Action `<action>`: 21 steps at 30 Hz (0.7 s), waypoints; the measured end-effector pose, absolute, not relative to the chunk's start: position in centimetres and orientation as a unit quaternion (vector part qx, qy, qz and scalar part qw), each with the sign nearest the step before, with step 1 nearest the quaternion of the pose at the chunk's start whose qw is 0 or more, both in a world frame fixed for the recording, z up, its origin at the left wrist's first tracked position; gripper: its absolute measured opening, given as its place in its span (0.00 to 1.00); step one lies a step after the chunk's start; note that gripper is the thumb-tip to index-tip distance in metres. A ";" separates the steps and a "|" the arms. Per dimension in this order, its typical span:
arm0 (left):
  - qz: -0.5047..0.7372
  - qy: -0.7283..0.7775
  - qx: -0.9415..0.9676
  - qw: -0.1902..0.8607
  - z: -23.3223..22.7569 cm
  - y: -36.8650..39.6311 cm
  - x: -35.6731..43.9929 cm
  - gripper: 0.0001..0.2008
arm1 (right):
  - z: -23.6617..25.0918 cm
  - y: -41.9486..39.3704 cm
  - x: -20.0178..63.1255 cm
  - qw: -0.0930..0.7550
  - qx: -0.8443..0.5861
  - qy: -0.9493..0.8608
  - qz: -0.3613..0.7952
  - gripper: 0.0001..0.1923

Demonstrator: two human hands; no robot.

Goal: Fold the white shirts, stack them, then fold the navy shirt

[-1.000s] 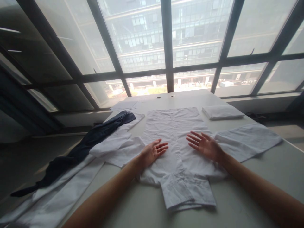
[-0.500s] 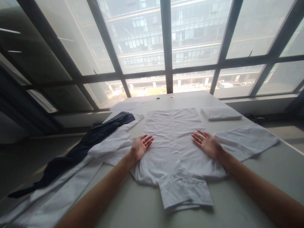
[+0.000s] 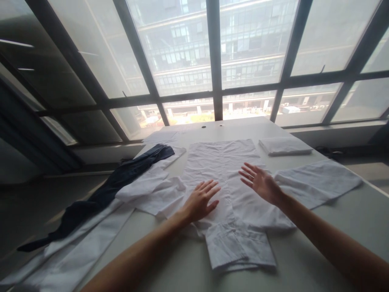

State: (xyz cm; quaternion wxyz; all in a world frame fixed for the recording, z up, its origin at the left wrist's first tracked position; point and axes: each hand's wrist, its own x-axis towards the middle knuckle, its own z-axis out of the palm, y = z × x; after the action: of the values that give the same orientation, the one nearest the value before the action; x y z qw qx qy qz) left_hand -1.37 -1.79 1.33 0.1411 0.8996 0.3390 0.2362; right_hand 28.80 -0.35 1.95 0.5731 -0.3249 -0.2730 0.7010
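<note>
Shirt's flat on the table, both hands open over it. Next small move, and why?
Probably sweep the left hand outward over the white shirt toward its bunched left sleeve. That side looks rumpled, while the right sleeve lies flat. The right hand is open above the shirt.

You're in an office-like room high in a city block: a long pale table (image 3: 319, 243) stands against tall dark-framed windows (image 3: 214, 61) facing another glass-fronted building (image 3: 194, 52), clothes laid out flat
</note>
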 end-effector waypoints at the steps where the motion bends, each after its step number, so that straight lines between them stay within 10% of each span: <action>1: 0.231 0.348 0.897 0.145 1.5 -1.8 -1.4 0.22 | 2.1 -0.6 28.0 0.559 -0.320 -0.275 0.714 0.16; 12: 0.202 0.393 0.871 0.215 0.1 -0.6 -2.6 0.28 | -0.6 1.9 22.8 0.469 -0.350 -0.252 0.771 0.19; 21: 0.158 0.403 0.879 0.199 -0.7 -0.3 -2.9 0.29 | -1.5 7.9 34.4 0.673 -0.408 -0.093 0.610 0.19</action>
State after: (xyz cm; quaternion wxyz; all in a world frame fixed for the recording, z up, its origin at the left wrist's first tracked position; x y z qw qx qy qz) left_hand -2.87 -0.28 -0.66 0.1987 0.8791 0.4034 0.1581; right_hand 34.39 7.87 -1.50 0.6730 -0.4078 -0.0930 0.6100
